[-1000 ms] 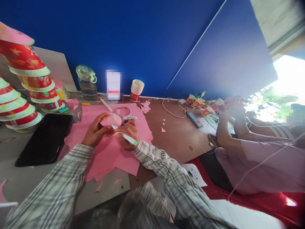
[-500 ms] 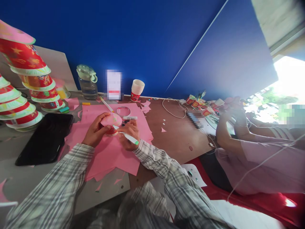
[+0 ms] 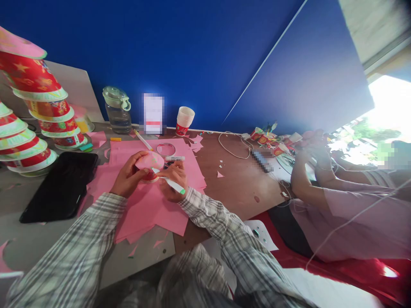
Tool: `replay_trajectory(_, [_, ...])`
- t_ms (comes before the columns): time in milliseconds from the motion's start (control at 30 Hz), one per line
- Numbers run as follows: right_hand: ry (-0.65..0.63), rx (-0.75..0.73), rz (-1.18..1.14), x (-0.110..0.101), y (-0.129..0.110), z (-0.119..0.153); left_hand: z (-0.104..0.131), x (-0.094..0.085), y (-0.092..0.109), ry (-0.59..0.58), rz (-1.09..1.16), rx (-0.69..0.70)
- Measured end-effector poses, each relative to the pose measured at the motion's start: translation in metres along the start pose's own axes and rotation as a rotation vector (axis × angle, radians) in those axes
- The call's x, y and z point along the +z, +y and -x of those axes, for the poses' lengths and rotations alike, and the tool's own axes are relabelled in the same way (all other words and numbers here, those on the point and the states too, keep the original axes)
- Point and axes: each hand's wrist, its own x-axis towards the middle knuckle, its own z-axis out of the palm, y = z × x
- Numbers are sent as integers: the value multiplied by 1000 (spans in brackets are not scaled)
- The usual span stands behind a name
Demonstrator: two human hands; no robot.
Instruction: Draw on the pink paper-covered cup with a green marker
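My left hand (image 3: 127,174) grips a red paper cup (image 3: 148,175) capped with a pink paper disc (image 3: 149,161), held just above a pile of pink paper sheets (image 3: 150,205). My right hand (image 3: 173,177) holds a white marker with a green end (image 3: 170,183); its tip meets the disc's right edge. A tape ring (image 3: 165,149) and a second marker (image 3: 175,158) lie on the pink paper just behind the cup.
Stacks of red paper cups (image 3: 35,107) rise at the left beside a black tablet (image 3: 61,186). A water bottle (image 3: 117,110) and a short cup stack (image 3: 184,121) stand by the blue wall. At the right a seated person's arms (image 3: 308,179) work amid cups and white cable (image 3: 231,147).
Almost nothing has moved; my right hand has shifted the marker very slightly along the disc's edge.
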Motion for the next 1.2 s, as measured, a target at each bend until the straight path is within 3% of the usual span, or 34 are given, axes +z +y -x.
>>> replay_trajectory(333, [-78, 26, 90, 0, 1, 1, 0, 1, 1, -1, 20, -21])
replay_trajectory(533, [-3, 11, 18, -3, 0, 0, 1, 0, 0, -15, 44, -44])
replay_trajectory(967, [-84, 29, 106, -4, 2, 3, 1, 0, -2, -6, 36, -23])
replay_trajectory(1200, [43, 78, 90, -14, 3, -1, 0, 0, -1, -6, 11, 19])
